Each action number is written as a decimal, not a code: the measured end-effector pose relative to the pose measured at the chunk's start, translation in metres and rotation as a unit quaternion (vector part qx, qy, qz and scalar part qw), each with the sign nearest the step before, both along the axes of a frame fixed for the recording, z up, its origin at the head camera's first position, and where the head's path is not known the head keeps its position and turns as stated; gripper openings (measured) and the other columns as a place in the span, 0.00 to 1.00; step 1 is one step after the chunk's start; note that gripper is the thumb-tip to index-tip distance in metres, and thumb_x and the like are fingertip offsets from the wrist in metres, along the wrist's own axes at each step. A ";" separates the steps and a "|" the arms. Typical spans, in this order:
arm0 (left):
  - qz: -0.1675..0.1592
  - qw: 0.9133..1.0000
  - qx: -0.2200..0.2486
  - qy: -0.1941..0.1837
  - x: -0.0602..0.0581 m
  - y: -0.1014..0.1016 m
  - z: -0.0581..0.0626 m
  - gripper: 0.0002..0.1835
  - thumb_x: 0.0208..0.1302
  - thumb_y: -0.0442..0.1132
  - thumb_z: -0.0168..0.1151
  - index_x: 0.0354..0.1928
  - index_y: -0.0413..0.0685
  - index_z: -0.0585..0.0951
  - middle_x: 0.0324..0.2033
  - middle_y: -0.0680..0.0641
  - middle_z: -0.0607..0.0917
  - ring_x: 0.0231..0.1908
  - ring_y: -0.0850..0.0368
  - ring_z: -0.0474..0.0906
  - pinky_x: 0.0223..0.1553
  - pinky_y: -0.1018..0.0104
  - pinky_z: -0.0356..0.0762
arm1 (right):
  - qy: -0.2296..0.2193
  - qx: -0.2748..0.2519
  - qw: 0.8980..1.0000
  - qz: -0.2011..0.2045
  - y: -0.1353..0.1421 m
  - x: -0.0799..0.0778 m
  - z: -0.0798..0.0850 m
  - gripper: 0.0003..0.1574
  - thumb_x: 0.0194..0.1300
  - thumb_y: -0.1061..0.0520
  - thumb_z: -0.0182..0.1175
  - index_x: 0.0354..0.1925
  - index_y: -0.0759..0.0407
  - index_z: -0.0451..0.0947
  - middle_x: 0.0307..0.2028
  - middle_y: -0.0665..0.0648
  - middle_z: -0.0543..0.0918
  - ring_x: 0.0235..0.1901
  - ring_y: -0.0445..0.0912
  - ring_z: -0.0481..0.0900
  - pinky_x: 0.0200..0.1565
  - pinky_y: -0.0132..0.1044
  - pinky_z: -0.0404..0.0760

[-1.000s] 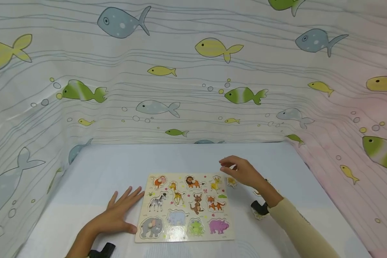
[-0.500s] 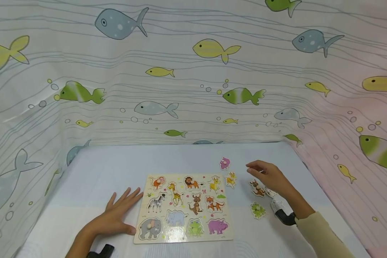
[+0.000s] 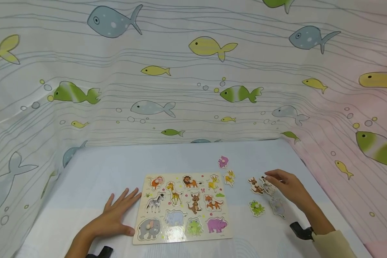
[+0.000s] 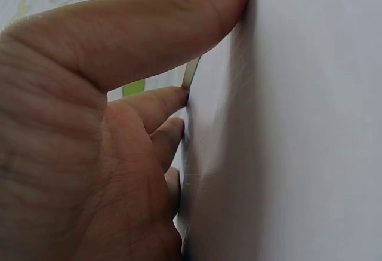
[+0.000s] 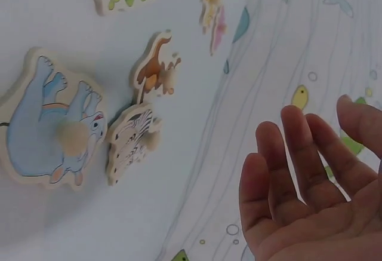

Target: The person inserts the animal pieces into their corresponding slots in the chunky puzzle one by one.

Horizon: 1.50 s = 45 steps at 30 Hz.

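My left hand [image 3: 113, 216] rests on the table with fingers spread, fingertips and thumb at the left edge of the wooden animal puzzle board [image 3: 180, 241]. Above the loose pieces on the right hovers my right hand [image 3: 288, 186], fingers loosely bent, holding nothing. Nearest to it is the zebra piece [image 3: 268, 185], partly covered by its fingers in the head view; in the right wrist view the zebra piece [image 5: 134, 138] lies apart from the hand. Touching or close to the zebra is the kangaroo piece [image 3: 256, 185]. The blue rhino piece [image 3: 278, 207] lies below it.
A frog piece [image 3: 256, 208] lies right of the board. Near its top right corner are a yellow goat piece [image 3: 229, 177] and a purple hippo piece [image 3: 223, 162]. Knobs show on several board animals, such as the elephant [image 3: 149, 229]. A fish-patterned cloth [image 3: 193, 89] surrounds the table.
My right hand has moved right and nearer, from above the hippo and goat pieces to the zebra. Pieces it covered are now visible. The left hand has stayed put.
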State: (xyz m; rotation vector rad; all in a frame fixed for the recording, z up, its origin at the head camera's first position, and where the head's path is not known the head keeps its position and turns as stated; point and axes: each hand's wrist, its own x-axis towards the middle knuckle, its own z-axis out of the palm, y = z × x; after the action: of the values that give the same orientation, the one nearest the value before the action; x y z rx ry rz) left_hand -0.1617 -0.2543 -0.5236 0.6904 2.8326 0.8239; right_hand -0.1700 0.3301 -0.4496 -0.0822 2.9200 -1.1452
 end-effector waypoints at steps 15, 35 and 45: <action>-0.005 1.000 0.002 -0.009 0.003 0.003 -0.002 0.61 0.27 0.70 0.67 0.70 0.58 0.59 0.71 0.45 0.57 0.70 0.33 0.43 0.66 0.38 0.19 | -0.041 0.009 0.991 -0.124 0.033 0.045 -0.031 0.32 0.62 0.35 0.53 0.57 0.50 0.74 0.49 0.52 0.81 0.39 0.20 0.69 0.38 0.29 0.76; -0.005 1.000 -0.007 -0.008 -0.002 0.006 0.002 0.61 0.28 0.70 0.67 0.70 0.56 0.59 0.71 0.44 0.57 0.70 0.32 0.43 0.65 0.36 0.21 | -0.075 -0.013 0.974 -0.211 0.044 0.065 -0.062 0.38 0.55 0.32 0.59 0.57 0.52 0.75 0.45 0.40 0.81 0.34 0.17 0.68 0.34 0.21 0.74; -0.002 1.000 -0.007 -0.004 -0.001 0.001 0.000 0.61 0.29 0.69 0.68 0.70 0.57 0.59 0.71 0.43 0.57 0.70 0.32 0.43 0.65 0.36 0.19 | -0.050 0.039 0.980 -0.188 0.034 0.061 -0.079 0.35 0.55 0.31 0.59 0.55 0.47 0.76 0.55 0.55 0.78 0.41 0.29 0.74 0.39 0.26 0.75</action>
State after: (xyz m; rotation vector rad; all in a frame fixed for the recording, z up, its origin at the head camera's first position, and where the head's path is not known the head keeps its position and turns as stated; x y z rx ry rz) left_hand -0.1629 -0.2537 -0.5236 0.6884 2.8275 0.8029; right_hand -0.1089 0.3641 -0.5286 0.5316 2.9624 -1.0278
